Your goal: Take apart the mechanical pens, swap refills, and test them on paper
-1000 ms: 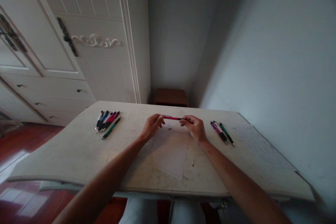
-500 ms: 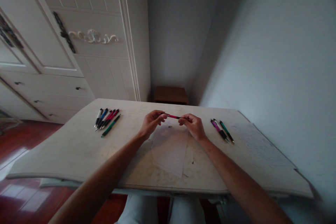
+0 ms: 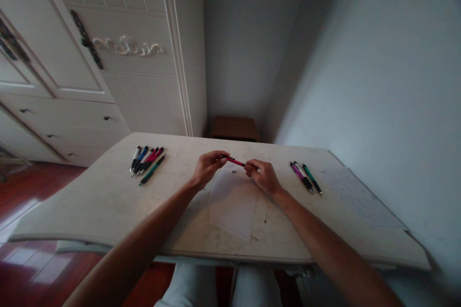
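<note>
A red and black pen (image 3: 236, 161) is held between my two hands, above the far end of a lined paper sheet (image 3: 232, 206). My left hand (image 3: 210, 169) pinches its black end. The fingers of my right hand (image 3: 263, 175) are closed round the other end and hide its tip. Just below the pen, a tiny dark piece (image 3: 234, 171) lies near the sheet's top; it is too small to name.
Several pens (image 3: 147, 160) lie grouped at the left of the white table (image 3: 90, 201), a green pen (image 3: 152, 170) nearest me. Purple pens (image 3: 301, 176) and another green pen (image 3: 312, 180) lie right, before a written sheet (image 3: 360, 196). Small dark bits (image 3: 265, 218) dot the tabletop.
The pen has tilted, its right end dropping lower. My right hand has shifted slightly down and its fingers have curled more round that end. The left hand stays nearly in place.
</note>
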Motion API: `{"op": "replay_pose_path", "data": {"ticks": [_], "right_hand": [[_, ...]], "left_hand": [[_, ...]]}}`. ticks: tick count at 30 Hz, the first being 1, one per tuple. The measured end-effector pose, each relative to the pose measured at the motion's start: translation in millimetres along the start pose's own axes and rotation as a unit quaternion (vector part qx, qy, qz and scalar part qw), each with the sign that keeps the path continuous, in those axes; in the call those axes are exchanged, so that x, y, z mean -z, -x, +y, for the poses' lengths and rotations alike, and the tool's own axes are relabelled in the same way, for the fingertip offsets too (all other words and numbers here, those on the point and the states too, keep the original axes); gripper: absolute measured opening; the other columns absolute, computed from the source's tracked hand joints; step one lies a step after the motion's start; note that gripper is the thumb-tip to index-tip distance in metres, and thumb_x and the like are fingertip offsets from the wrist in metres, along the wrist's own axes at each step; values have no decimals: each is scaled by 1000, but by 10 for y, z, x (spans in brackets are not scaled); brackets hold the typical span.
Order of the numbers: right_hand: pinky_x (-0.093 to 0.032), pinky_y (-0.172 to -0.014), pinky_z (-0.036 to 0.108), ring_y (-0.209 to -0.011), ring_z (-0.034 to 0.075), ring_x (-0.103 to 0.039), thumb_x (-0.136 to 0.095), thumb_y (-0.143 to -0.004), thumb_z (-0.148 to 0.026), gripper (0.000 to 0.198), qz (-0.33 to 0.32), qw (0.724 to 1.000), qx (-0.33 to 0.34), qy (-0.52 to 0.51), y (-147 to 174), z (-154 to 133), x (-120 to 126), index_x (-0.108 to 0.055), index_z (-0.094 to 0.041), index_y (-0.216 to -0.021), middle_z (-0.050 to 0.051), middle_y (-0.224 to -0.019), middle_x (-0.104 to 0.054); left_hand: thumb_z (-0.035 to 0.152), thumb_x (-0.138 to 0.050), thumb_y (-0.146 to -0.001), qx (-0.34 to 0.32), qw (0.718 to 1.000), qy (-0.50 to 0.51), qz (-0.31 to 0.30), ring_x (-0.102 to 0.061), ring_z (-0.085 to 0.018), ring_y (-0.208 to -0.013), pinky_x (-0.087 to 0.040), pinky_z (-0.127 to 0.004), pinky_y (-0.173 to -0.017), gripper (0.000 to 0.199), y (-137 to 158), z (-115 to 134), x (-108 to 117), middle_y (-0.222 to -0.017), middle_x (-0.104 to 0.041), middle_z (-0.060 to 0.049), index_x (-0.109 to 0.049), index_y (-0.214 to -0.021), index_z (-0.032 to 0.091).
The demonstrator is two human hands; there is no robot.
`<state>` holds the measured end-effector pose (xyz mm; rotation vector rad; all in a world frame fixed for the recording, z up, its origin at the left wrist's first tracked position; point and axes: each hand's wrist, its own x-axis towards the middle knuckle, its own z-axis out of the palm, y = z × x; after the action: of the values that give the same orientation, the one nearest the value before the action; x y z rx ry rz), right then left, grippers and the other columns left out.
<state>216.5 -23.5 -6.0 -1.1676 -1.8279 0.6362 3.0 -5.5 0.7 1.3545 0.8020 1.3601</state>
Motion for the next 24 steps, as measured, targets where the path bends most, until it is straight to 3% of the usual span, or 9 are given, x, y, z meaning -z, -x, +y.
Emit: {"op": "replay_pose_path", "data": {"ticks": [7, 12, 15, 18, 21, 24], "right_hand": [[-43, -58, 26, -56, 15, -57, -52, -91, -39, 33, -45, 998, -20, -35, 52, -58, -11, -61, -19, -66, 1, -58, -62], [-47, -67, 29, -65, 17, -62, -49, -91, -56, 47, -72, 990, -32, -117, 46, -85, -4, -64, -19, -67, 4, -65, -66], [-49, -78, 33, -81, 21, -67, -40, -91, -67, 59, -56, 980, -43, -187, -17, -10, 22, -71, -18, -84, 8, -83, -74], [-52, -79, 36, -89, 23, -70, -29, -89, -75, 71, -14, 961, -86, -262, -85, 122, 43, -69, -18, -102, 12, -96, -75], [-53, -82, 40, -93, 24, -70, -33, -90, -72, 66, 9, 975, -99, -200, -98, 227, 21, -67, -18, -108, 14, -103, -74], [-50, -93, 45, -104, 26, -66, -59, -85, -57, 48, -11, 999, -29, -43, -54, 270, -46, -66, -21, -116, 12, -112, -72]], "left_hand": [[33, -82, -68, -14, 1000, 22, -14, -62, -14, -75, -46, -25, -70, 27, 11, 31, 8, -83, -72, -6, -76, -88, 16], [31, -82, -69, 0, 997, 82, 4, -55, -10, -63, -41, -21, -60, 27, -20, 12, 1, -74, -68, -3, -75, -89, 15], [32, -80, -71, 30, 988, 149, 25, -53, -9, -61, -40, -20, -56, 27, -39, 43, 4, -70, -64, -2, -73, -89, 14], [31, -76, -75, 66, 974, 211, 43, -56, -9, -65, -42, -19, -56, 22, -53, 105, 27, -72, -62, -2, -70, -86, 13], [28, -72, -80, 100, 959, 259, 54, -58, -9, -65, -44, -19, -56, 16, -64, 158, 54, -75, -63, -1, -67, -84, 13], [28, -65, -86, 149, 937, 311, 63, -60, -10, -64, -47, -22, -57, 14, -71, 190, 67, -80, -66, -4, -64, -82, 14]]}}
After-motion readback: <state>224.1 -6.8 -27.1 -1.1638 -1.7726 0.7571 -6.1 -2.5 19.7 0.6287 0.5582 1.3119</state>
